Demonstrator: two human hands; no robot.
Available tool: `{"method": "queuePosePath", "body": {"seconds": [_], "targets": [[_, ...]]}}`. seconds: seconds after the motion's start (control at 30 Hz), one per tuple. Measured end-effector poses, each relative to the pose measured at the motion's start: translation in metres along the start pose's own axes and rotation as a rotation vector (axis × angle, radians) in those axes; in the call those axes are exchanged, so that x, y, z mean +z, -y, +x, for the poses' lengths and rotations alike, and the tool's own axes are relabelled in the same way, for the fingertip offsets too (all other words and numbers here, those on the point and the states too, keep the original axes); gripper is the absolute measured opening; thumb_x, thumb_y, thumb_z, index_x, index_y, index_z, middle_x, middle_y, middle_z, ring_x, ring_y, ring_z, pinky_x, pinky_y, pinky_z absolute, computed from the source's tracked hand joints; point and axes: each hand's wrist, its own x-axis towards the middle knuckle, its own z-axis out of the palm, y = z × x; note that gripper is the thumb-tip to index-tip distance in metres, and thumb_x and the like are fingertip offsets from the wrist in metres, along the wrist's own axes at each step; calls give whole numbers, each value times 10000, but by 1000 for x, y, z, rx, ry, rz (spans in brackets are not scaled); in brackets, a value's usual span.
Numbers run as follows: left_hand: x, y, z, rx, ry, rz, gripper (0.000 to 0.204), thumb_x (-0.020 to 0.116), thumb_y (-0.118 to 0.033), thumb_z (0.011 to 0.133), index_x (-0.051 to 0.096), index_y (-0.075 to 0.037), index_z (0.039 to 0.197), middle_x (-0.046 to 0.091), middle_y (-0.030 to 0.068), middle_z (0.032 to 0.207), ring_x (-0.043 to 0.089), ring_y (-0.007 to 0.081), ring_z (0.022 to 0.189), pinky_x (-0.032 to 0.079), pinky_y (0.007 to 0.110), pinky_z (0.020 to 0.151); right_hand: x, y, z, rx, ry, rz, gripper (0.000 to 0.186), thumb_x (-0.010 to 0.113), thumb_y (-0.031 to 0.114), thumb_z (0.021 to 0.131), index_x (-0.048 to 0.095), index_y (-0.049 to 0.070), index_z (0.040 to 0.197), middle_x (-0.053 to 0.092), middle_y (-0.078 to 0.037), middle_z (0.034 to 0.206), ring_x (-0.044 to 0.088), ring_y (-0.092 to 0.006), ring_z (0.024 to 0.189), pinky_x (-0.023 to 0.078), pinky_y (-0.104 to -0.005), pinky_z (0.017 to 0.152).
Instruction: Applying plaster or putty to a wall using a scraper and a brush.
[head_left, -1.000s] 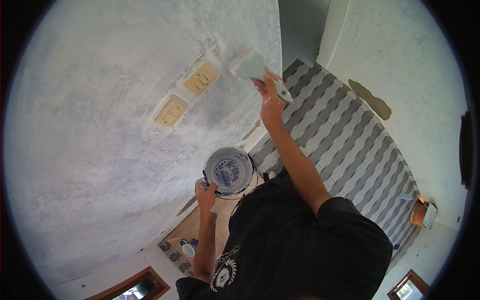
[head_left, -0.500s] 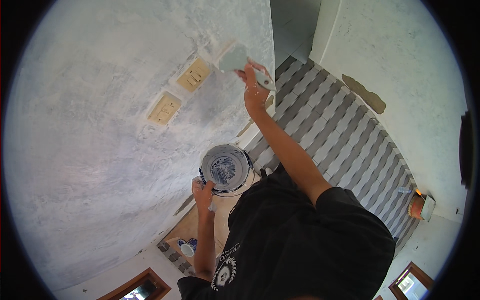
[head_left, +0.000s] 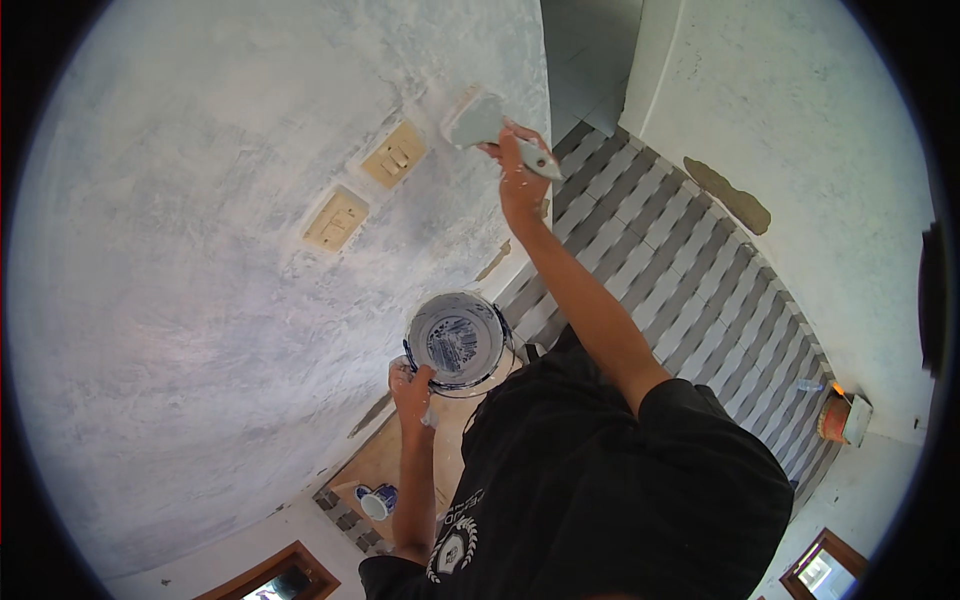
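Right hand (head_left: 522,175) grips flat grey-green brush-like tool (head_left: 476,120) near right edge of mottled white wall (head_left: 200,200); left hand (head_left: 411,392) holds round grey bucket (head_left: 424,325) by its rim.
Straying sideways, the tool could smear the nearer rectangular cream switch plate (head_left: 393,155).

We see two cream rectangular wall plates (head_left: 393,155) to the left of the right hand (head_left: 522,180). To its right we have a grey-and-white patterned tile floor (head_left: 670,260), with a round orange-red container (head_left: 832,418) farther off. Behind the left hand (head_left: 410,395) we spot a small blue-and-white cup (head_left: 378,502) and a brown wooden frame (head_left: 316,570).
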Motion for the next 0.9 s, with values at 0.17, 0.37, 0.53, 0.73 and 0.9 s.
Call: {"method": "queuePosePath", "body": {"seconds": [0.17,0.37,0.53,0.73,0.9], "targets": [[3,-7,-7,-33,-17,-27,250,576,21,709,514,-45,942,590,42,787,562,121,623,460,241,554,42,54,-4,85,-1,61,210,595,39,889,574,-87,1056,615,-170,1000,646,-222,879,594,-326,754],[6,-4,-7,-11,-1,-16,238,577,11,713,514,-54,933,582,28,768,550,110,605,442,230,528,23,19,-6,-25,39,44,217,612,53,883,572,-76,1052,632,-197,1013,675,-228,780,590,-315,724],[8,-9,-14,-17,-11,-40,229,576,2,714,512,-50,928,581,27,768,543,106,596,436,220,524,50,49,1,-35,50,99,222,606,72,894,569,-53,1072,658,-163,926,691,-220,761,565,-302,703],[4,0,-4,23,-44,29,238,580,7,703,512,-42,926,580,37,769,546,113,609,442,230,530,-2,-6,-11,19,24,-13,231,593,89,904,570,-44,1093,658,-158,930,688,-206,773,561,-283,714],[4,-5,-7,-13,-25,-15,240,573,30,697,512,-39,918,578,45,770,554,132,626,454,249,561,-48,-8,-24,207,-49,-50,242,596,107,903,575,-31,1101,666,-156,934,689,-200,763,551,-267,700]]}}
